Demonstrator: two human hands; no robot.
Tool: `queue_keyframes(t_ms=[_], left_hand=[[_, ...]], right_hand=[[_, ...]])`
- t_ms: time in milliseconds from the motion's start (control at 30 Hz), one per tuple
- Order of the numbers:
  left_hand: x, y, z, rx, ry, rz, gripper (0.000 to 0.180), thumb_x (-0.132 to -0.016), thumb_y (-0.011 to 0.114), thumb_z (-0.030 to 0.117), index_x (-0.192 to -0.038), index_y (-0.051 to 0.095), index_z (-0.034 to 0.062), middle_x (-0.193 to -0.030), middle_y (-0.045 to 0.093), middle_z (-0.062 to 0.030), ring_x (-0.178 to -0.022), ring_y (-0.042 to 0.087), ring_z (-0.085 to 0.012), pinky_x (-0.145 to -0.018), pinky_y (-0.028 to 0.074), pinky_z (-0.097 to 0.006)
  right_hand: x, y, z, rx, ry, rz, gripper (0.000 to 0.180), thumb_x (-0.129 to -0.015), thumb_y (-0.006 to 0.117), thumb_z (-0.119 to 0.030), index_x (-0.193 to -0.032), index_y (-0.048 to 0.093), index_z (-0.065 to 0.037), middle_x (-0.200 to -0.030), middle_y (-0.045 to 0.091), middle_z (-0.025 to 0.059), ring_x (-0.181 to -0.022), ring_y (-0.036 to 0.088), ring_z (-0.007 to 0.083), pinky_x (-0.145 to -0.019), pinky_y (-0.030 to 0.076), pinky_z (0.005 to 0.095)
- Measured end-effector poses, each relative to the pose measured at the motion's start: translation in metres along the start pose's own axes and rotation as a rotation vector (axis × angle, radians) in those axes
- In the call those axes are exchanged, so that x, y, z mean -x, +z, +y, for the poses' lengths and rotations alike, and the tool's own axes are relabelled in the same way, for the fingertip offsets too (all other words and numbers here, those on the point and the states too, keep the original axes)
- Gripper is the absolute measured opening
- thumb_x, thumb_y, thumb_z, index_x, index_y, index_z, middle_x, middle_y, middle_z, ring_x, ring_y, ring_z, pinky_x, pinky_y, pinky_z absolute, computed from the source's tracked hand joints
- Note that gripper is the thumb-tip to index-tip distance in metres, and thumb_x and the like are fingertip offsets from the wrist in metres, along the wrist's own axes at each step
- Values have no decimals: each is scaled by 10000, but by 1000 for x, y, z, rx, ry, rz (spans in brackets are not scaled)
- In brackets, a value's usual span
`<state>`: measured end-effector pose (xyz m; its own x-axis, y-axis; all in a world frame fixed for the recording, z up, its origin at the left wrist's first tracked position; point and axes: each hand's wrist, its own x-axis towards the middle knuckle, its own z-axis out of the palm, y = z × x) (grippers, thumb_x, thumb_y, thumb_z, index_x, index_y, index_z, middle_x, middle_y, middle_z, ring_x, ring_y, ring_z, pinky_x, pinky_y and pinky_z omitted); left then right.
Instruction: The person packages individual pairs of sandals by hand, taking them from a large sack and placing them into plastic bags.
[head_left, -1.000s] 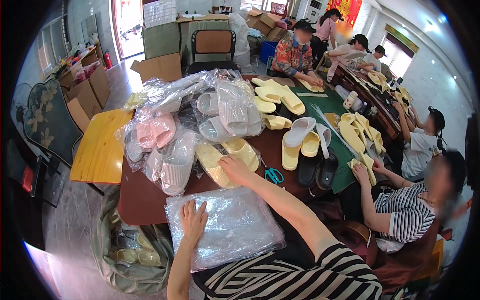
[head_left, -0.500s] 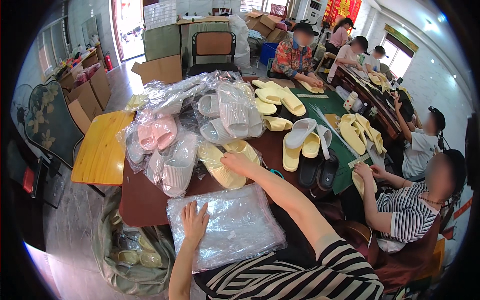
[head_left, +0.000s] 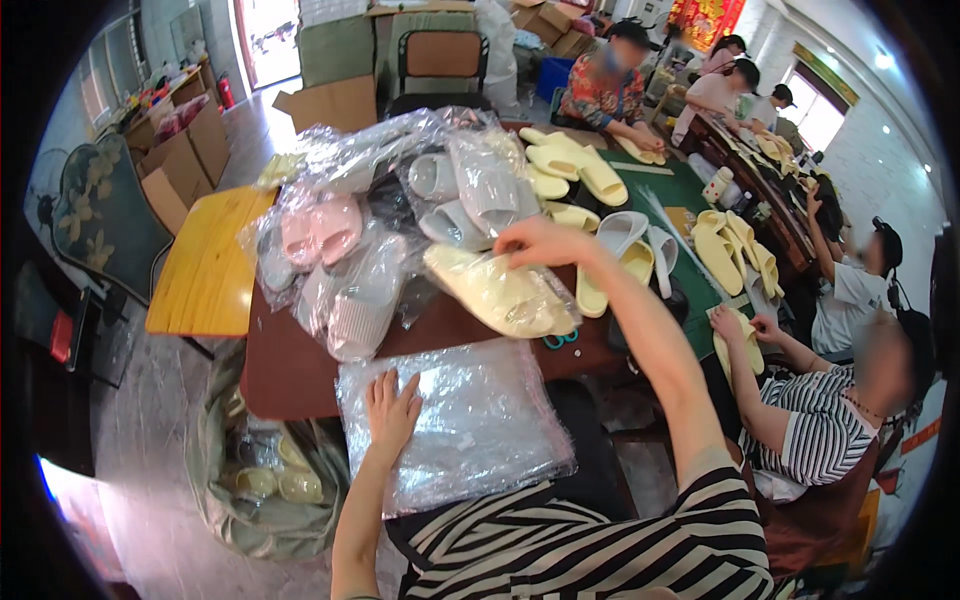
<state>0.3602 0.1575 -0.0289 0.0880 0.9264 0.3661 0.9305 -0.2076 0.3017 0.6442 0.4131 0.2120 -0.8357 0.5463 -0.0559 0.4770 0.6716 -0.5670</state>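
My left hand (head_left: 393, 408) lies with fingers spread on a stack of clear plastic bags (head_left: 470, 450) at the near table edge. Beyond it, my right hand (head_left: 545, 243) pinches the upper edge of a clear bag holding yellow slippers (head_left: 505, 295). That bag sits tilted on the brown table, its lower end near teal-handled scissors (head_left: 561, 339). Left of the slippers are bagged grey slippers (head_left: 358, 318) and bagged pink slippers (head_left: 322, 228). More bagged grey slippers (head_left: 484, 190) are heaped behind.
Loose yellow slippers (head_left: 590, 170) and a white slipper (head_left: 622, 232) lie toward the green mat. A co-worker in stripes (head_left: 815, 425) handles a yellow slipper at right; another co-worker (head_left: 605, 90) sits across. A yellow wooden stool (head_left: 210, 265) and an open sack (head_left: 215, 500) stand at left.
My right hand has moved up and right, pulling the bagged yellow slippers into a tilt away from the grey ones. The scissors show more fully. My left hand stays on the stack.
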Motion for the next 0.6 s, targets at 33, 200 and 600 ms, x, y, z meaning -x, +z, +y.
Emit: queue_keyframes(t_ms=[33,200,600], left_hand=[[-2,0,1,1,12,17,467,-839,653,272,-1297,590,204,-1342,482,-174,-1271,411,-352,-1086,289,-498],[0,0,-2,-6,40,4,497,-828,666,256,-1310,567,181,-1330,481,-183,-1273,408,-352,-1084,295,-499],[-24,-78,-23,1882,-877,-289,688,-1004,287,582,-1377,448,27,-1276,572,-138,-1031,611,-229,-878,517,-397]], right_hand=[[11,-9,-12,-34,15,2,286,-783,722,-169,-1022,667,-21,-944,688,84,-899,642,184,-811,510,325],[48,-13,-75,-394,115,73,212,-851,695,-124,-1016,609,-23,-875,619,2,-839,584,61,-701,482,230],[47,110,-129,-1111,222,296,367,-960,602,-205,-1281,514,-51,-1033,608,40,-975,631,152,-749,522,261]])
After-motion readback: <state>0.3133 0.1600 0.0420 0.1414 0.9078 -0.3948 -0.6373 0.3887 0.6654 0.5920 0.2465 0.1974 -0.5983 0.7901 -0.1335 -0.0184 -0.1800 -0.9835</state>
